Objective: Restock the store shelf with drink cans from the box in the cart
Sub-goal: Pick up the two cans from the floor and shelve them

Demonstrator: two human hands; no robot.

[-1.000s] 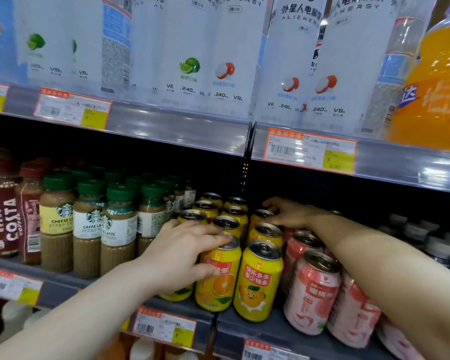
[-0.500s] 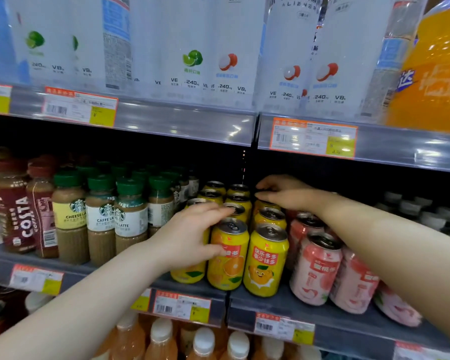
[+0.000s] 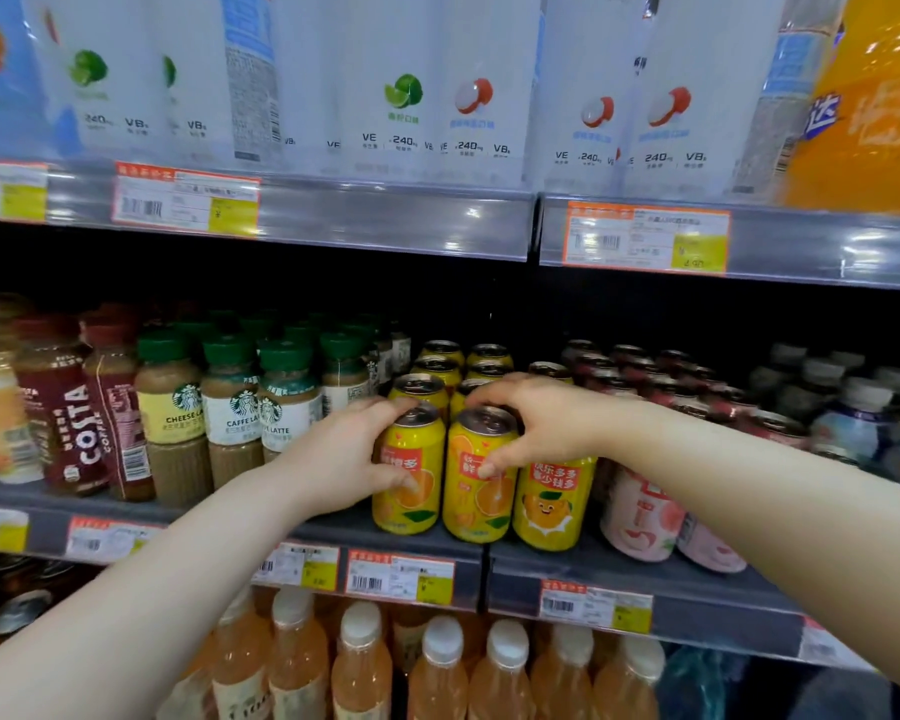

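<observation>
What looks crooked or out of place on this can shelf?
Nothing spilled or dented. The third yellow can shows its cartoon side, unlike the two yellow cans gripped by the left hand and right hand. The front pink cans may lean, but the forearm hides their tops.

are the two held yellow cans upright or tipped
Upright. The left can and right can stand on the shelf, lids up, one in the left hand, one in the right hand.

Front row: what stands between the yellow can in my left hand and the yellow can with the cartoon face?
One yellow metal can printed with orange slices, gripped by the right hand; seen in the head view.
</observation>
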